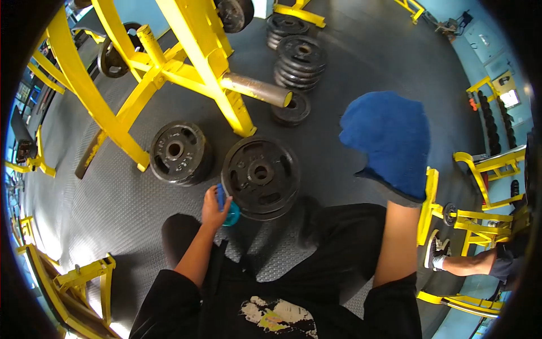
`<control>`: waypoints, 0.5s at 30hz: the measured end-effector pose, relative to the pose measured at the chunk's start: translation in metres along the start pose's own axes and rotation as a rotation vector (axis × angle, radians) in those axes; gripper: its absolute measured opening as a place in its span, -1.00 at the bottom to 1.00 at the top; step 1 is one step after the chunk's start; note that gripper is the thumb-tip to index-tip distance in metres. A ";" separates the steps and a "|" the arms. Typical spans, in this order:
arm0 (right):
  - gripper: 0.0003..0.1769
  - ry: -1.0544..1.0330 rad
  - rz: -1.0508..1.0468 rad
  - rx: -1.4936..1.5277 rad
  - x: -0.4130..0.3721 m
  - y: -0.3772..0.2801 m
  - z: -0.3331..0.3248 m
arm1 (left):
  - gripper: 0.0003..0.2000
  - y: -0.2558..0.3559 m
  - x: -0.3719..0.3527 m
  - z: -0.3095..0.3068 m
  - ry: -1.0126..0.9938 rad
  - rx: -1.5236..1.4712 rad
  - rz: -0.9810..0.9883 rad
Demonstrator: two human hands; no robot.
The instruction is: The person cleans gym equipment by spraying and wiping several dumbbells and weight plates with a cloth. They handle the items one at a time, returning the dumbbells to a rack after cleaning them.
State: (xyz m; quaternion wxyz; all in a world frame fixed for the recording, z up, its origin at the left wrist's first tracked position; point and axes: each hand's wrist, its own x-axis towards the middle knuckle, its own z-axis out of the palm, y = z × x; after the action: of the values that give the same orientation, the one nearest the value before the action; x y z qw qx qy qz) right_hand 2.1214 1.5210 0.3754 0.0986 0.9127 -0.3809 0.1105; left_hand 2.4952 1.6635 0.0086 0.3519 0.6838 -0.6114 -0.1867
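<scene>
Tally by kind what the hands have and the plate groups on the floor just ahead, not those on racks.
Blue cloth: 1
Teal item in left hand: 1
Low plates: 3
Tall plate stacks: 2
Total: 7

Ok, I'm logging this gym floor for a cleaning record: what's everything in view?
Lifting frame: one, yellow, upper left.
Near plate stack: one, black, floor at centre.
Second plate stack: one, black, left of it.
Far plate stacks: about three, black, beyond the frame.
Other frames: several, yellow, right and lower-left edges.
Another person's leg: one, dark shorts, right edge.
Mitt: one, blue, raised right of centre.
Teal object: one, beside the near stack.
Left hand: grips the teal object.
Right hand: hidden inside the mitt.
</scene>
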 end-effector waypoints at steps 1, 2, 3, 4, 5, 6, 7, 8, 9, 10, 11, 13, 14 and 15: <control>-0.70 -0.001 0.003 -0.031 -0.008 0.010 -0.005 | -0.40 -0.007 -0.001 0.000 -0.015 -0.024 -0.083; -0.71 -0.026 -0.013 -0.142 -0.007 -0.004 -0.006 | -0.34 -0.012 0.001 0.001 -0.032 -0.047 -0.165; -0.72 -0.050 -0.032 -0.250 -0.003 -0.007 -0.006 | -0.34 -0.015 0.003 0.004 -0.026 -0.070 -0.151; -0.72 -0.072 -0.051 -0.353 0.005 -0.008 -0.005 | -0.31 -0.016 0.005 0.004 0.029 -0.051 -0.166; -0.73 -0.093 -0.069 -0.449 0.009 -0.010 -0.002 | -0.27 -0.018 0.008 0.004 0.083 -0.025 -0.183; -0.74 -0.115 -0.091 -0.537 0.010 -0.005 0.001 | -0.27 -0.014 0.011 0.003 0.089 -0.031 -0.182; -0.75 -0.135 -0.119 -0.619 0.012 -0.010 0.006 | -0.26 -0.012 0.012 -0.001 0.094 -0.083 -0.196; -0.76 -0.154 -0.152 -0.696 0.010 -0.007 0.011 | -0.25 -0.010 0.012 -0.005 0.102 -0.131 -0.215; -0.76 -0.169 -0.189 -0.771 0.011 -0.008 0.018 | -0.32 -0.011 0.011 -0.009 0.102 -0.161 -0.162; -0.77 -0.181 -0.229 -0.845 0.008 -0.017 0.025 | -0.32 -0.012 0.011 -0.011 0.119 -0.155 -0.180; -0.78 -0.188 -0.265 -0.916 0.006 -0.017 0.033 | -0.36 -0.015 0.013 -0.015 0.074 -0.159 -0.217; -0.79 -0.207 -0.312 -1.063 0.010 -0.016 0.052 | -0.45 -0.019 0.024 -0.025 0.013 -0.133 -0.148; -0.80 -0.225 -0.335 -1.136 0.013 -0.015 0.062 | -0.45 -0.023 0.031 -0.032 0.015 -0.127 -0.157; -0.81 -0.243 -0.363 -1.213 0.019 -0.018 0.073 | -0.45 -0.027 0.039 -0.036 -0.050 -0.084 -0.015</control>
State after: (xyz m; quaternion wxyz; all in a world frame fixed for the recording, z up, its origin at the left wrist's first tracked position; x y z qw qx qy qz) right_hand 2.1566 1.5014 0.3090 0.5705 0.7507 -0.2237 -0.2470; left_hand 2.5465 1.6354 0.0207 0.3632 0.6680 -0.6068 -0.2317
